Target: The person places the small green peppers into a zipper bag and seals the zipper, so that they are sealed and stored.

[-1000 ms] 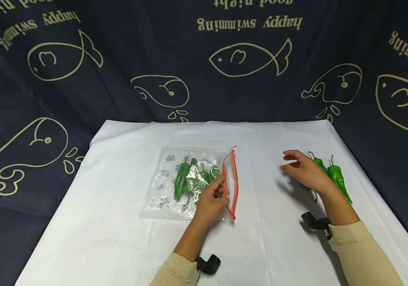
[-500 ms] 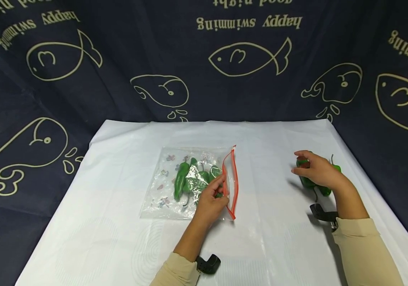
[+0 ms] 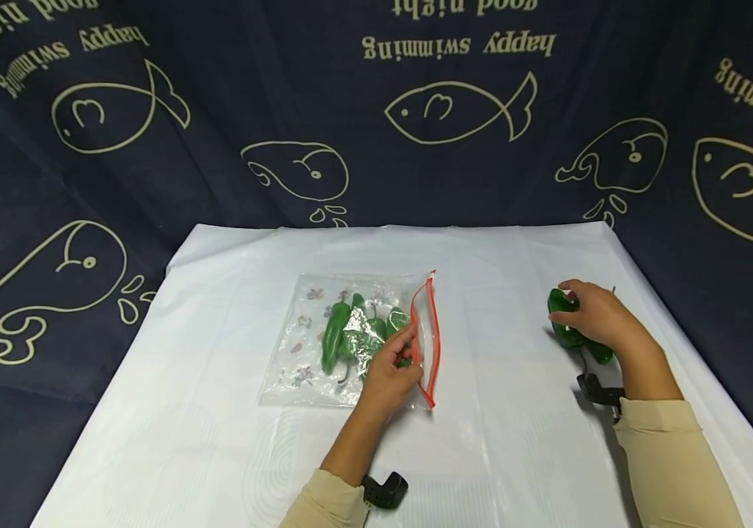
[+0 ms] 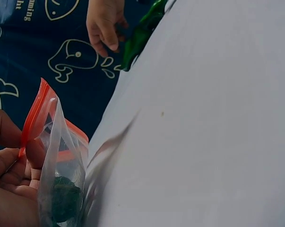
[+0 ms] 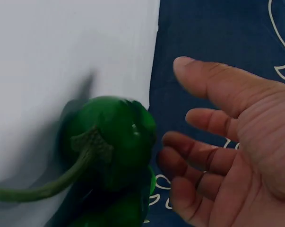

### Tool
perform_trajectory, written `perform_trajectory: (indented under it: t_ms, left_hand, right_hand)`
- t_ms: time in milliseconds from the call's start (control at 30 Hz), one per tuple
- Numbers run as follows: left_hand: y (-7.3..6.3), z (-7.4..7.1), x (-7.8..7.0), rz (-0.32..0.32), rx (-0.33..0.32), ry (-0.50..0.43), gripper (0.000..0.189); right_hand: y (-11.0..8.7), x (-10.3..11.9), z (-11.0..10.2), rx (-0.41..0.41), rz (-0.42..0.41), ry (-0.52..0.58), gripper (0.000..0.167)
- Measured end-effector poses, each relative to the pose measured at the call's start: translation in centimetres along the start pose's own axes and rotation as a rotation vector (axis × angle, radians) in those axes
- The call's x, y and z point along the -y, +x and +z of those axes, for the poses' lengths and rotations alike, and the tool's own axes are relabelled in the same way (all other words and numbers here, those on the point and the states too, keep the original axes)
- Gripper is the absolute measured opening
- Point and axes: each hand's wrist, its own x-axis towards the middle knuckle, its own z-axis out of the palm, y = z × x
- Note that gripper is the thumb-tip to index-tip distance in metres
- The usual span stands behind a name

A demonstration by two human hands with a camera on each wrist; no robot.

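Observation:
A clear zip bag (image 3: pixel 293 337) with a red zip edge lies on the white tablecloth, several green peppers (image 3: pixel 334 337) inside it. My left hand (image 3: pixel 389 378) pinches the red edge between thumb and fingers, and the bag's mouth gapes in the left wrist view. At the right, my right hand (image 3: pixel 597 315) hovers beside a green pepper (image 3: pixel 562 334), its thumb and fingers loosely bent. In the right wrist view a gap shows between the fingertips and that pepper (image 5: pixel 109 142) with its curved stem. Another pepper (image 3: pixel 600 353) is partly hidden beneath the hand.
White cloth covers the table (image 3: pixel 482 411). A dark blue curtain (image 3: pixel 323 88) with fish and whale drawings hangs behind and at the sides. Each wrist wears a black camera mount, such as the left one (image 3: pixel 385 490).
My right hand has moved right, to the loose peppers, and now covers part of them. My left hand keeps its pinch on the bag, which has stayed in place.

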Motion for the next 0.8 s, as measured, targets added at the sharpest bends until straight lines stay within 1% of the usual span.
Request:
perform_trajectory:
  t_ms: [267,567,800]
  left_hand:
    - [0.0,0.0,0.1,0.002,0.001,0.016,0.065]
    - [0.0,0.0,0.2,0.0,-0.003,-0.005,0.064]
    - [0.0,0.0,0.2,0.003,0.0,0.01,0.065]
  right_hand:
    - [0.2,-0.5,0.3,0.007,0.044,-0.085,0.071]
    - [0.4,-0.4,1.1,-0.024,0.084,-0.161,0.072]
    - [0.7,-0.1,1.7,-0.054,0.114,-0.203,0.071]
